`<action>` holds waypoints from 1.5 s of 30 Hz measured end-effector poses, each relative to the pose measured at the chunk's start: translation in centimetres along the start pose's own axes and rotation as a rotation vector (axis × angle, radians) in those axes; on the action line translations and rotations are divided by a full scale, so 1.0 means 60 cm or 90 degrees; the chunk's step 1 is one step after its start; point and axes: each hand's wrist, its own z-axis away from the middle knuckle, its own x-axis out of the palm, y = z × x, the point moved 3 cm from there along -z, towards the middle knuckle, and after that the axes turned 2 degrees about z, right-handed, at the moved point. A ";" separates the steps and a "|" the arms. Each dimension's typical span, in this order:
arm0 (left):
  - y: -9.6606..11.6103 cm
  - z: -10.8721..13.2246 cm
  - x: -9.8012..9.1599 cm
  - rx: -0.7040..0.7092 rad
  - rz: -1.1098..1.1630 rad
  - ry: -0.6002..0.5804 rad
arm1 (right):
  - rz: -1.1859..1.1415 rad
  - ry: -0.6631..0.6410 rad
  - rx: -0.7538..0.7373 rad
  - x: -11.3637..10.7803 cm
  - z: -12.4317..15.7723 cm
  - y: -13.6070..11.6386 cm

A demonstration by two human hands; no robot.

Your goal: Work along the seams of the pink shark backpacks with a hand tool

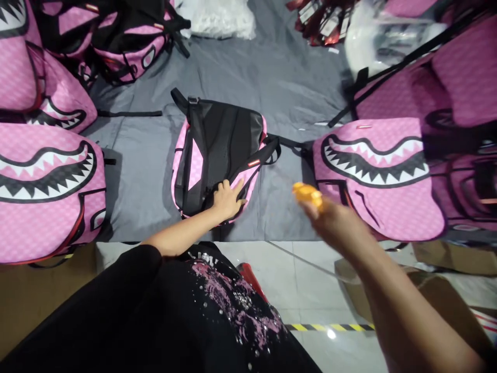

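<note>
A small pink and black backpack (229, 145) lies in the middle of the grey-covered table, its black padded back and shoulder straps facing up. My left hand (228, 201) rests on its lower right part, by the pink strap panel, with the fingers spread. To the right of the backpack, my right hand (326, 217) is raised and closed around an orange tool (306, 194). Motion blurs this tool, so its exact kind is unclear. Its tip points left toward the backpack and does not appear to touch it.
Pink backpacks with shark mouths (42, 181) crowd the left side, and another shark-mouth backpack (376, 176) lies on the right. White plastic bags (217, 18) and red packets with tags (322, 20) are at the back. Cardboard boxes (427, 295) stand below the table's front edge.
</note>
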 end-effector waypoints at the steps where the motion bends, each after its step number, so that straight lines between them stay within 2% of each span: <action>1: -0.001 0.003 -0.012 0.016 0.000 -0.007 | 0.022 -0.045 -0.007 0.017 0.017 -0.010; 3: -0.016 0.014 -0.051 0.050 0.002 0.001 | 0.033 -0.147 -0.019 0.062 0.061 -0.035; 5: -0.050 0.028 -0.107 -0.002 0.120 0.099 | 0.023 -0.178 -0.020 0.110 0.103 -0.062; 7: -0.100 0.042 -0.157 -0.149 0.307 0.221 | 0.018 -0.167 -0.010 0.157 0.131 -0.089; 8: -0.125 0.048 -0.174 -0.236 0.393 0.256 | 0.024 -0.149 -0.005 0.179 0.137 -0.102; 9: -0.146 0.051 -0.186 -0.314 0.457 0.263 | 0.034 -0.127 -0.001 0.198 0.137 -0.115; 11: -0.175 0.049 -0.198 -0.413 0.518 0.214 | 0.056 -0.075 0.008 0.232 0.123 -0.139; 14: -0.196 0.043 -0.202 -0.518 0.632 0.136 | 0.062 -0.018 0.010 0.273 0.086 -0.170; 17: -0.201 0.042 -0.200 -0.555 0.750 0.084 | 0.051 0.016 0.008 0.304 0.057 -0.187; 22: -0.200 0.057 -0.194 -0.515 0.918 0.055 | 0.037 0.046 0.005 0.327 0.050 -0.184; 27: -0.198 0.063 -0.184 -0.477 1.009 -0.007 | 0.031 0.053 0.007 0.337 0.049 -0.179; 34: -0.191 0.034 -0.142 -0.447 1.041 -0.089 | 0.002 0.049 0.018 0.361 0.041 -0.178; 38: -0.199 0.035 -0.139 -0.408 1.043 -0.136 | -0.019 0.046 0.015 0.362 0.036 -0.173; 45: -0.222 0.037 -0.136 -0.364 1.059 -0.152 | -0.032 0.023 0.042 0.345 0.051 -0.162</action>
